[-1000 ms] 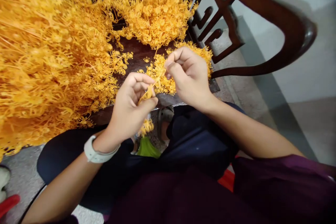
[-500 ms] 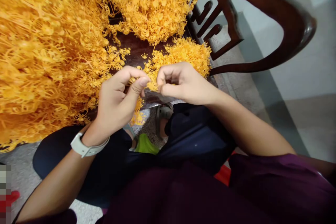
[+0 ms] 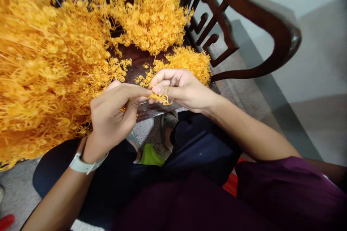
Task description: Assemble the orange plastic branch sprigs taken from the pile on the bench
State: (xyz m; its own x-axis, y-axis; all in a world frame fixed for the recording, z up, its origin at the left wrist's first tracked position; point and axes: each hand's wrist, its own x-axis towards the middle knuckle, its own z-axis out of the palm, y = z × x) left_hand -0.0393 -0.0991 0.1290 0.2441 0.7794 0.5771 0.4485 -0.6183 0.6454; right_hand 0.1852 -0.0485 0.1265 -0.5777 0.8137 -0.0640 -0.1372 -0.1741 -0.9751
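Note:
Over the seat's front edge, my left hand [image 3: 112, 112] and my right hand [image 3: 187, 90] meet fingertip to fingertip. A small yellow plastic flower piece [image 3: 163, 98] with thin curled prongs is pinched between them. Its prongs point toward my right palm, while part of it is hidden by my fingers. My left thumb and forefinger are closed at its left end; my right thumb and forefinger press on it from above. Behind my right hand lies a low heap of small yellow flower pieces [image 3: 193, 63].
A large mass of yellow plastic flower stems [image 3: 48, 68] fills the left. Another bunch [image 3: 153, 16] stands at the back of the dark wooden seat [image 3: 137, 57]. The chair's curved armrest [image 3: 282, 32] rises at right. Something bright green [image 3: 151, 156] lies between my feet.
My hands have come together, with the right turned so its thumb lies on top. The flower piece's prongs now show below the right thumb. The view has shifted slightly.

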